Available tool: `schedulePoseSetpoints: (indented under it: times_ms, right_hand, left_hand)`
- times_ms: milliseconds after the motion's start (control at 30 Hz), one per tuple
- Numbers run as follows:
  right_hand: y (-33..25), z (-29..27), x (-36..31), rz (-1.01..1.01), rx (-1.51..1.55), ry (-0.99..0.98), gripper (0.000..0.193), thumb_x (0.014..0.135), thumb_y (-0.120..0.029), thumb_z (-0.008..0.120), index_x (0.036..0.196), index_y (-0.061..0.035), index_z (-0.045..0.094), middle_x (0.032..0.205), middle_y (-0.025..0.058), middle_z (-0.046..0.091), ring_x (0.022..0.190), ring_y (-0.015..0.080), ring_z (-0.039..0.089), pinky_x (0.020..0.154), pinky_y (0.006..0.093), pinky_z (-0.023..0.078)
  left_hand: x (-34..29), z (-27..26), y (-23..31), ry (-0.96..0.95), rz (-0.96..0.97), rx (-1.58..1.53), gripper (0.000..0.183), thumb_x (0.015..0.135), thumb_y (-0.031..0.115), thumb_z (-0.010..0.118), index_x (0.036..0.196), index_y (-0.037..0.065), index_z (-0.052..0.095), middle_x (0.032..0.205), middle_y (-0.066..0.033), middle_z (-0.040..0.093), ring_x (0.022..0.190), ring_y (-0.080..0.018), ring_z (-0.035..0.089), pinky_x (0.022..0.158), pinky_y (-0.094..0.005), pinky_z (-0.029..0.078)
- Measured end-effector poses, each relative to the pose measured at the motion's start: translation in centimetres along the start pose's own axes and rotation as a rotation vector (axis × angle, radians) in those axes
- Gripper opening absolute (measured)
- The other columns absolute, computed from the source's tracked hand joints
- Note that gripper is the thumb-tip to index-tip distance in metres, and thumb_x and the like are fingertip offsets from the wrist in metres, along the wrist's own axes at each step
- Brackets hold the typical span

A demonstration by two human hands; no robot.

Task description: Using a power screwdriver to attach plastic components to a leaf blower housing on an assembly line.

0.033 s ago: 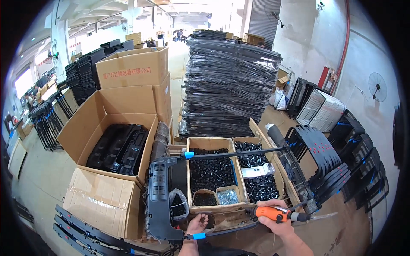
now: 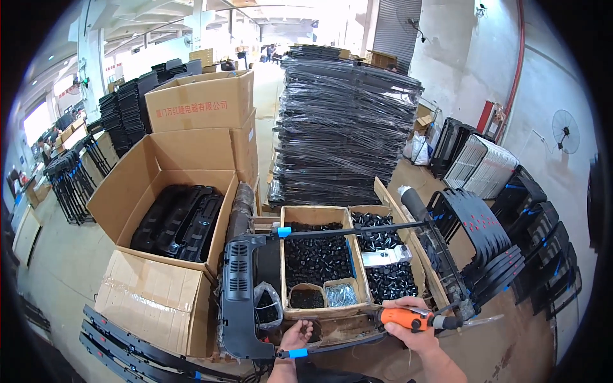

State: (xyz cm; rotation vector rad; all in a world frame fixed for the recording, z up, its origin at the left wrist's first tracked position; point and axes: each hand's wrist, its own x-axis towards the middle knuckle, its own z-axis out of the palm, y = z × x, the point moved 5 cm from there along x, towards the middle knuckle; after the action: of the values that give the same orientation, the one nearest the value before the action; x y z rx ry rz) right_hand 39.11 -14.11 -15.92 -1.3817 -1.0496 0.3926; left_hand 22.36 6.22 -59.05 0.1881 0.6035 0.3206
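Observation:
My right hand (image 2: 418, 335) is wrapped round an orange and black power screwdriver (image 2: 407, 318), held level above the near right of the wooden parts box (image 2: 325, 313). A dark collar and a pale, thin end stick out to the right of the grip. My left hand (image 2: 297, 333) is closed, fingertips curled together near the box's front edge; what it holds, if anything, is too small to make out. Around both hands lies a black frame with a vented plastic cover (image 2: 239, 300) on its left side. Blue tape (image 2: 297, 353) wraps its near bar beside my left wrist.
Black knobs (image 2: 316, 258) and silver screws (image 2: 341, 294) fill the box's compartments. An open carton (image 2: 121, 217) with black covers stands left. Behind rises a film-wrapped black stack (image 2: 345, 127). Bent black frames (image 2: 476, 223) lean at right; black bars (image 2: 128, 351) lie lower left.

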Motion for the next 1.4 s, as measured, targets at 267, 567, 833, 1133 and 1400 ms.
schedulePoseSetpoints:
  times_ms: [267,567,833,1133,1400]
  right_hand:
    - [5.2,3.8,0.7,0.206,0.016,-0.065,0.056,0.085,-0.008,0.088,0.133,-0.0019,0.058,0.124,0.0142,0.074,0.114,0.0210,0.070,0.103,0.0361,0.057]
    - [11.1,6.3,-1.5,0.409,0.418,0.003,0.055,0.086,-0.001,0.084,0.134,-0.0001,0.056,0.126,0.0164,0.071,0.116,0.0225,0.069,0.103,0.0390,0.057]
    - [10.7,12.8,0.3,0.379,0.462,-0.272,0.058,0.087,-0.004,0.084,0.136,-0.0022,0.055,0.130,0.0170,0.069,0.118,0.0224,0.068,0.105,0.0393,0.055]
    - [6.9,18.3,5.1,0.269,0.440,-0.259,0.050,0.086,-0.001,0.082,0.130,-0.0017,0.058,0.126,0.0123,0.070,0.117,0.0202,0.068,0.106,0.0375,0.054]
    - [5.5,24.1,7.9,0.239,0.368,-0.356,0.052,0.088,0.001,0.079,0.134,0.0005,0.054,0.130,0.0158,0.069,0.118,0.0225,0.067,0.106,0.0368,0.053]
  left_hand:
    - [-6.0,0.5,-3.1,0.015,-0.058,0.310,0.032,0.111,0.036,0.056,0.122,0.008,0.066,0.086,0.0002,0.061,0.073,-0.0132,0.057,0.062,-0.0282,0.046]
    - [-20.7,-0.5,-3.4,0.256,0.039,0.267,0.022,0.109,0.025,0.058,0.116,0.006,0.068,0.092,-0.0030,0.068,0.074,-0.0168,0.061,0.062,-0.0309,0.049]
    - [-30.2,5.4,0.5,0.407,0.251,0.246,0.024,0.108,0.032,0.062,0.111,0.011,0.072,0.090,0.0017,0.068,0.070,-0.0107,0.058,0.057,-0.0250,0.045]
    - [-25.8,9.5,9.6,0.233,0.398,-0.064,0.028,0.111,0.031,0.056,0.118,0.006,0.067,0.090,0.0023,0.061,0.072,-0.0111,0.051,0.060,-0.0263,0.041]
    - [-20.4,10.7,16.2,0.177,0.394,-0.263,0.029,0.111,0.035,0.057,0.114,0.008,0.066,0.086,0.0026,0.061,0.069,-0.0098,0.052,0.056,-0.0245,0.040]
